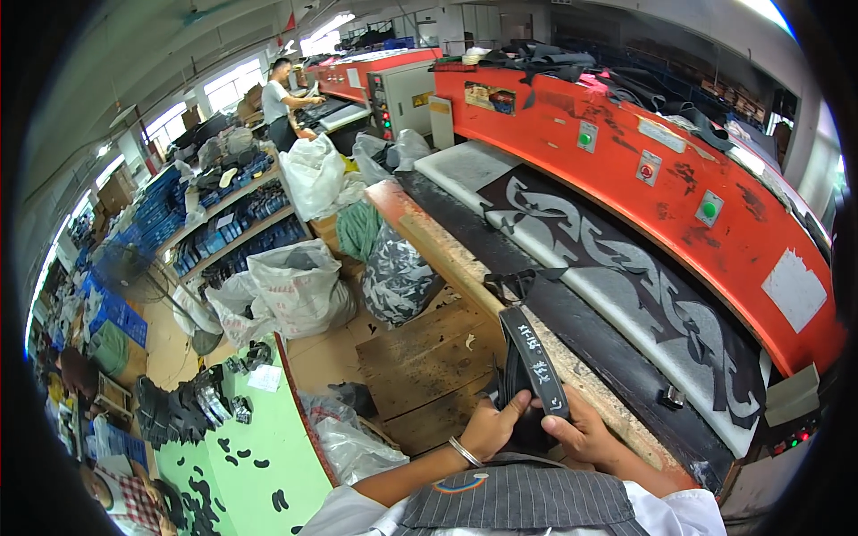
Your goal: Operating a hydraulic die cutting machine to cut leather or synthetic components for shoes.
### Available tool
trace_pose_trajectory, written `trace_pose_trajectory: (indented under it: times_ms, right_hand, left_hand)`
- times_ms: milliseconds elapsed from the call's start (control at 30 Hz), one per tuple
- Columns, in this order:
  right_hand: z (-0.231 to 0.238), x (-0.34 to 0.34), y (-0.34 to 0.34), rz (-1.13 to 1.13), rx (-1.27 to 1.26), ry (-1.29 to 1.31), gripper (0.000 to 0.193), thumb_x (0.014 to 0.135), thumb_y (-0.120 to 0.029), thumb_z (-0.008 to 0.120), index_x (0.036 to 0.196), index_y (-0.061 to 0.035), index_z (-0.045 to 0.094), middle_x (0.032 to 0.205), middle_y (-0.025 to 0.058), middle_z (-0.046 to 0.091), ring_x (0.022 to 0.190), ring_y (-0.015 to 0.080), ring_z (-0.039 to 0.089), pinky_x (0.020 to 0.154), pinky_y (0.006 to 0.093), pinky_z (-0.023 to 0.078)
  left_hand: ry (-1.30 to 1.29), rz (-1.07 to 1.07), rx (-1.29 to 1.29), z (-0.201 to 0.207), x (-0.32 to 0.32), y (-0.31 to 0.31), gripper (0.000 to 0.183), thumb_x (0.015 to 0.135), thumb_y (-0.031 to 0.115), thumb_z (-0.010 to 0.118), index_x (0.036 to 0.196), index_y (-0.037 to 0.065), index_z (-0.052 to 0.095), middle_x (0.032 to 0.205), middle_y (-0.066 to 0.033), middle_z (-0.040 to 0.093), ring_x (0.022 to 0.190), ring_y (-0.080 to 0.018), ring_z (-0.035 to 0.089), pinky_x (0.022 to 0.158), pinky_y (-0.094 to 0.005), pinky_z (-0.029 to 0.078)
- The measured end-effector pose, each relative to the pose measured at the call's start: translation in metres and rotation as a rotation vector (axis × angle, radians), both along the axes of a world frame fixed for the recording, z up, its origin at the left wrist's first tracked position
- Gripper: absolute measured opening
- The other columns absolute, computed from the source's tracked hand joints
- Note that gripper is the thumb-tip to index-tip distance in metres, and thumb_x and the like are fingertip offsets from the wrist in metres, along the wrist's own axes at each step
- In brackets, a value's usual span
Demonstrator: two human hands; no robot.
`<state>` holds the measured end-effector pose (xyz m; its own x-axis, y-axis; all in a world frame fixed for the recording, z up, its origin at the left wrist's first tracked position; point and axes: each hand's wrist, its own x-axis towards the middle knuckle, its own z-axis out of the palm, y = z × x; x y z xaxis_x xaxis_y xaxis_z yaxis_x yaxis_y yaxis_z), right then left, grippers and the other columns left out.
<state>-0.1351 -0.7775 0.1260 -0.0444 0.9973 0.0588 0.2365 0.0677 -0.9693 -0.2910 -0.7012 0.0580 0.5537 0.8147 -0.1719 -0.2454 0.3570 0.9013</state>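
Note:
A curved dark band (534, 362) with white handwriting stands on end at the near edge of the cutting bench. My right hand (583, 435) is closed round its lower end, thumb on the face. My left hand (490, 429) is closed on thin black pieces (516, 380) just behind the band; its fingers are partly hidden. Black scraps (511, 284) lie on the bench edge beyond the band's top. To the right, a dark sheet of material (617, 268) with several curved shapes cut out lies on a white pad (572, 265).
Behind the pad runs a red press beam (554, 116) with buttons. A small metal die (672, 396) lies on the bench. At left, a green table (250, 456) bears black cut pieces. Stuffed bags (299, 286) and shelves (237, 228) stand beyond; a person (277, 103) works farther back.

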Motion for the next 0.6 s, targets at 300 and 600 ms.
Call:
trace_pose_trajectory:
  times_ms: [300,600]
  right_hand:
    - [-0.018,-0.023,0.013,-0.131,0.217,-0.248,0.025,0.080,-0.020,0.072,0.091,0.0018,0.066,0.085,0.0108,0.060,0.076,0.0207,0.059,0.068,0.0302,0.046]
    - [-0.001,0.004,-0.012,-0.037,-0.002,-0.131,0.030,0.082,-0.023,0.072,0.089,0.0041,0.061,0.082,0.0097,0.060,0.073,0.0153,0.056,0.064,0.0288,0.044]
  left_hand:
    - [-0.360,0.133,-0.621,-0.024,-0.020,-0.018,0.032,0.097,0.026,0.055,0.111,-0.003,0.058,0.100,-0.0121,0.066,0.093,-0.0253,0.064,0.084,-0.0401,0.053]
    - [-0.127,0.262,-0.223,-0.039,-0.085,-0.039,0.027,0.099,0.026,0.048,0.088,0.003,0.057,0.056,-0.0005,0.044,0.052,-0.0114,0.047,0.058,-0.0316,0.046]
